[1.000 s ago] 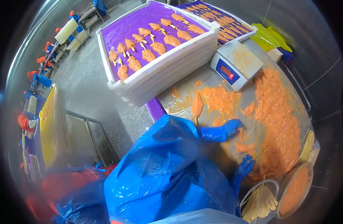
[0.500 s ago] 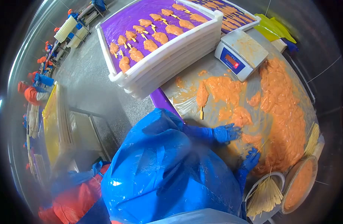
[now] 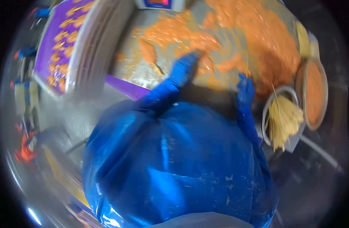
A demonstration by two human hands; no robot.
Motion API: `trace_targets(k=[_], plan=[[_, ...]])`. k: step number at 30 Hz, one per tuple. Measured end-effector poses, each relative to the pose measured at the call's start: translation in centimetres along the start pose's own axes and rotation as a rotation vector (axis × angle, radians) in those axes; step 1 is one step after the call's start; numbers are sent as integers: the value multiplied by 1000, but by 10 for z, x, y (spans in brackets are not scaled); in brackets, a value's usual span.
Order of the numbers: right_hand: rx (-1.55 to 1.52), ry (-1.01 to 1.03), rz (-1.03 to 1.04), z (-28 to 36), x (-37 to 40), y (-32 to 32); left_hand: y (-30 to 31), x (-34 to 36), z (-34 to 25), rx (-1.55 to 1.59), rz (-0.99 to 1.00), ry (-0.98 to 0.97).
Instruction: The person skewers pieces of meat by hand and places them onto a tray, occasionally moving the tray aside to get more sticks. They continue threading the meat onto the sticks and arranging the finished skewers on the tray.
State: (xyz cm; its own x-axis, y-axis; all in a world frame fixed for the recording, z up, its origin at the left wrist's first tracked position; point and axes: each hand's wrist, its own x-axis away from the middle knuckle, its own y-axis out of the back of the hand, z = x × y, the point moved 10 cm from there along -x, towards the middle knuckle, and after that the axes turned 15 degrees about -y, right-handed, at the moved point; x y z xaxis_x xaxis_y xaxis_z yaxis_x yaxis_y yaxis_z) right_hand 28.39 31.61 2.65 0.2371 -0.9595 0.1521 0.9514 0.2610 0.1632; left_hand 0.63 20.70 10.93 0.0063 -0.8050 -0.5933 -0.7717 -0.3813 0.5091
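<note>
My left hand [image 3: 185,69], in a blue glove, stretches over the metal table, its fingertips at a piece of orange marinated meat [image 3: 205,64]; the fingers look extended but blurred. My gloved right hand [image 3: 245,89] is closed near the table's front edge, with a thin wooden skewer [image 3: 247,68] pointing up from its fingers. Between and ahead of the hands lies another strip of meat [image 3: 231,63]. Left of my left hand, a skewered meat piece [image 3: 147,51] lies on the table with its stick toward me.
A large heap of marinated meat [image 3: 271,34] covers the table's right side. A container of skewers [image 3: 284,117] and a bowl of orange mixture [image 3: 315,95] stand at right. Stacked white trays [image 3: 94,49] with skewered meat on purple lining are at left. A scale [image 3: 159,4] stands at the back.
My view has swung, so the table and trays appear higher and further left. My left hand now reaches farther forward to the meat. My right hand keeps the skewer.
</note>
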Motion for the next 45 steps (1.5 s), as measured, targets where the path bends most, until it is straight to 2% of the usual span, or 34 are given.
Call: trace_targets(k=[1, 3, 4, 5, 6, 8, 9, 11, 12, 13, 14, 16, 17, 18, 20, 21, 22, 24, 25, 26, 28, 29, 31, 32, 34, 35, 36, 38, 39, 41, 42, 44, 45], plan=[[-111, -127, -36, -2, 10, 2, 2, 9, 11, 119, -17, 9], [-35, -197, -63, 28, 28, 2, -3, 10, 18, 237, -30, 31], [25, -240, -52, 31, 31, -1, 0, -4, 4, 52, 39, -64], [133, -149, -96, 36, 32, -1, 1, -11, -8, -136, 108, -163], [129, -157, -98, 27, 32, 0, -4, -6, -8, -133, 117, -161], [317, 34, -61, 29, 34, -4, -44, 12, -20, -156, 363, -268], [316, 33, -62, 29, 36, -2, -53, 19, -31, -86, 400, -259], [484, 272, -120, 49, 57, -3, -60, 21, -41, 7, 442, -265], [484, 270, -119, 52, 63, -1, -65, 24, -44, 99, 480, -264], [417, 123, -101, 46, 64, 5, -55, 11, -33, 146, 424, -127], [349, -24, -87, 36, 64, 9, -50, -4, -33, 148, 428, -127], [360, -109, -77, 25, 61, 11, -18, -35, -31, -35, 177, -174], [372, -186, -63, 16, 60, 13, -43, -15, 8, 183, 274, 279], [373, -185, -58, 14, 59, 13, -56, -1, 15, 182, 271, 282], [474, -97, -71, 18, 57, 10, -82, 13, -19, -21, 359, -269], [472, -99, -75, 17, 57, 11, -94, 17, -25, 47, 460, -219], [435, -59, -73, 19, 59, 12, -90, 13, -23, 50, 462, -222], [400, -24, -74, 21, 61, 14, -81, 14, -31, 237, 607, -379], [377, -77, -76, 17, 61, 15, -58, 4, -20, 339, 453, -284], [356, -132, -76, 13, 62, 15, -43, 7, -6, 215, 355, -304], [322, -168, -57, 32, 66, 8, -20, 0, -2, -34, 281, -75], [286, -199, -37, 36, 68, 6, -23, 0, -21, -32, 280, -72], [310, -180, -28, 31, 66, 4, -46, 5, -43, -298, 448, -10], [331, -158, -24, 28, 64, 4, -50, 12, -33, -297, 448, -10], [378, -150, -17, 19, 61, 7, -70, 27, -28, -282, 466, -350], [425, -144, -7, 17, 62, 8, -53, 10, -32, -84, 369, -383], [428, -146, -8, 17, 65, 10, -50, 12, -8, 124, 385, -407], [355, -130, 39, 24, 68, 8, -27, 16, 36, 375, 144, 198], [354, -132, 40, 26, 68, 6, -24, 8, 21, 375, 146, 200], [363, -161, 29, 29, 69, 4, -1, -24, -26, -386, 120, -43], [362, -161, 30, 25, 68, 3, -10, -19, -21, -388, 121, -42], [444, -98, 19, 22, 67, 4, -61, -2, -16, -241, 366, -206], [447, -100, 14, 24, 67, 6, -61, -5, -25, -174, 378, -290]])
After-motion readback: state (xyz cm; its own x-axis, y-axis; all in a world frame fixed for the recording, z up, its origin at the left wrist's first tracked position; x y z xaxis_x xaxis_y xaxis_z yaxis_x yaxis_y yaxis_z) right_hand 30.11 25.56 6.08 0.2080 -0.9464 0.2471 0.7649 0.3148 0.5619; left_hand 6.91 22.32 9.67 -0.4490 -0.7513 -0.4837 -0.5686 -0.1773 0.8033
